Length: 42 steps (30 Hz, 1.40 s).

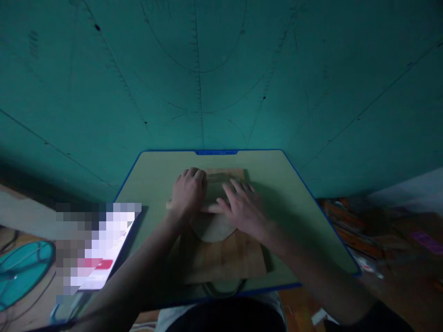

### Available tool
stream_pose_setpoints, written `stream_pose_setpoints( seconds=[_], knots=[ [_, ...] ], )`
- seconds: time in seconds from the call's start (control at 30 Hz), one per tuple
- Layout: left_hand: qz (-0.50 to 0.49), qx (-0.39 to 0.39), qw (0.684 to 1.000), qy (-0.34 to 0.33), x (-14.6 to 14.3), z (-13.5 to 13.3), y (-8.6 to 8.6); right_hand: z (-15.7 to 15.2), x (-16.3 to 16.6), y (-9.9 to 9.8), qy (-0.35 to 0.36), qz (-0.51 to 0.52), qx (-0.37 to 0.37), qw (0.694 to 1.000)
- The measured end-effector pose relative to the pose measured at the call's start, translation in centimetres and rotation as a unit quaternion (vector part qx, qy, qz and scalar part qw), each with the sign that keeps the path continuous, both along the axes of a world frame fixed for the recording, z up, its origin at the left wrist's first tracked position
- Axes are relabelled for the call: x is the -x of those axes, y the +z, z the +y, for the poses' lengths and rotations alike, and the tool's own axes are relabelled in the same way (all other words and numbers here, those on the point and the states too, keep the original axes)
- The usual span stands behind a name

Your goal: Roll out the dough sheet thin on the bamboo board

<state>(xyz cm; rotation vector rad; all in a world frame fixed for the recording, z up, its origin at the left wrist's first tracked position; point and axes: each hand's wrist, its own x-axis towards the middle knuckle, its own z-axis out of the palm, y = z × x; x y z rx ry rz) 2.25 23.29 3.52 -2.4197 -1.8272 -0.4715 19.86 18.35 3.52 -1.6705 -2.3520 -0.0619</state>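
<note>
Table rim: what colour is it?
The table rim is blue, clearest along the far side in the head view.

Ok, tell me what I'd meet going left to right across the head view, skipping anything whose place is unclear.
Round teal thing, lit screen, left end of the rolling pin, left hand, right hand, pink patch.

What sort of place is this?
Probably a makeshift corner of a room, perhaps at home: a small blue-edged table before a marked green wall, with a wooden board on it.
</note>
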Motion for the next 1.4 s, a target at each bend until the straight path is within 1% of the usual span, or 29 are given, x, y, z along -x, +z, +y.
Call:
stream_pose_setpoints(
  seconds=[0.1, 0.2, 0.3, 0.37, 0.47, 0.6, 0.7, 0.77, 0.83, 0.9, 0.97, 1.03, 1.07, 1.13, 1.27, 1.4],
  knots=[
    [-0.001, -0.018, 1.000, -0.015, 1.2, -1.8, -0.1, -0.6, -0.1, -0.8, -0.021, -0.001, 0.023, 1.000],
    [0.010, -0.035, 0.999, -0.017, 2.5, -3.3, -0.8, 0.1, -0.4, -1.2, -0.023, 0.014, 0.024, 0.999],
    [0.046, -0.013, 0.999, -0.001, 2.7, -3.3, -1.6, 1.3, -0.6, -1.1, -0.026, 0.031, 0.023, 0.999],
    [0.057, 0.009, 0.998, 0.019, 2.2, -2.2, -1.7, 2.4, -0.7, -0.8, -0.046, 0.037, 0.024, 0.998],
    [0.047, 0.034, 0.997, 0.047, 1.0, 0.6, -1.3, 4.7, -1.1, -0.4, -0.073, 0.035, 0.023, 0.996],
    [0.039, 0.052, 0.997, 0.048, 0.0, 4.3, -0.6, 8.0, -1.6, -0.1, -0.133, 0.036, 0.018, 0.990],
    [0.034, 0.054, 0.997, 0.052, -0.4, 5.4, -0.6, 9.4, -1.9, -0.2, -0.160, 0.043, 0.024, 0.986],
    [0.031, 0.051, 0.997, 0.055, -0.3, 5.0, -0.7, 9.0, -1.8, -0.5, -0.150, 0.059, 0.019, 0.987],
    [0.029, 0.045, 0.997, 0.051, 0.0, 3.7, -0.8, 7.5, -1.7, -1.0, -0.116, 0.088, -0.005, 0.989],
    [0.029, 0.042, 0.998, 0.040, 0.5, 2.3, -0.8, 5.1, -1.5, -1.6, -0.055, 0.126, -0.028, 0.990],
    [0.031, 0.044, 0.998, 0.026, 0.9, 1.4, -0.9, 2.7, -1.5, -2.2, 0.018, 0.156, -0.034, 0.987],
    [0.033, 0.049, 0.998, 0.015, 1.0, 1.4, -0.9, 0.9, -2.0, -2.8, 0.069, 0.162, -0.038, 0.984],
    [0.034, 0.051, 0.998, 0.010, 0.9, 1.7, -0.9, 0.4, -2.3, -3.1, 0.079, 0.158, -0.043, 0.983],
    [0.036, 0.053, 0.998, 0.003, 0.4, 2.9, -1.0, 0.3, -3.1, -3.7, 0.073, 0.146, -0.055, 0.985],
    [0.031, 0.050, 0.998, -0.003, -1.4, 6.0, -0.9, 2.4, -4.5, -4.4, 0.029, 0.119, -0.064, 0.990],
    [0.011, 0.036, 0.999, 0.004, -3.2, 8.8, -0.7, 4.3, -5.4, -3.7, -0.028, 0.061, -0.024, 0.997]
  ],
)
